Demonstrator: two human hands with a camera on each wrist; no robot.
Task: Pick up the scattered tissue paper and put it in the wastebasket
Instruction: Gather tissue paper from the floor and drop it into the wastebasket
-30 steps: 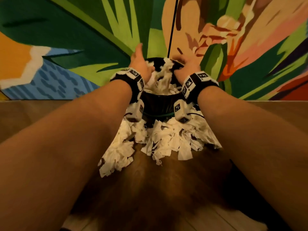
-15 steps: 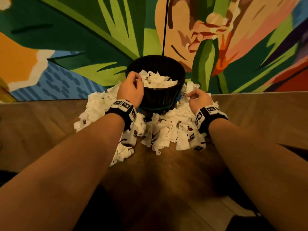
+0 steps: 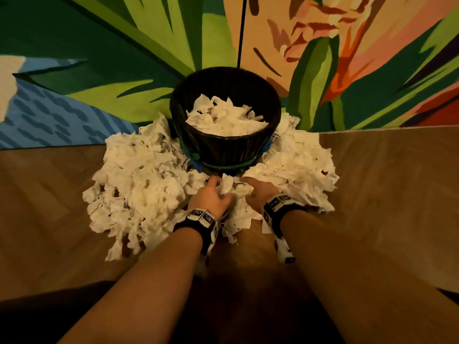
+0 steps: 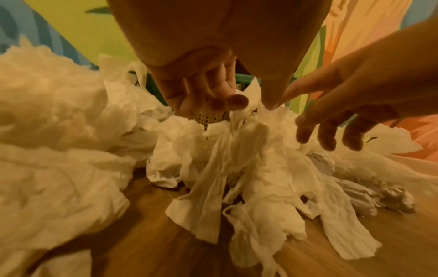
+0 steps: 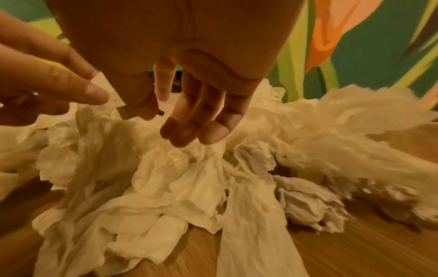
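Observation:
The black wastebasket (image 3: 224, 145) stands against the painted wall, holding a heap of white tissue (image 3: 223, 120). Scattered tissue paper lies around it in a large pile on the left (image 3: 139, 184) and another on the right (image 3: 298, 165). Both hands are down in the tissue just in front of the basket's base. My left hand (image 3: 216, 194) pinches a bunch of tissue (image 4: 237, 150) between thumb and curled fingers (image 4: 253, 102). My right hand (image 3: 258, 194) reaches into the tissue beside it, its fingers (image 5: 196, 129) nearly straight and touching the paper (image 5: 189, 178).
The floor (image 3: 385, 194) is wood, bare to either side and near me. A colourful mural wall (image 3: 99, 70) rises right behind the basket, with a thin black cord (image 3: 240, 31) hanging above it. A teal band (image 3: 231, 167) circles the basket's base.
Both hands were over the basket's mouth, then came down its sides. Now they meet low in the tissue in front of the basket, and the left pinches a bunch.

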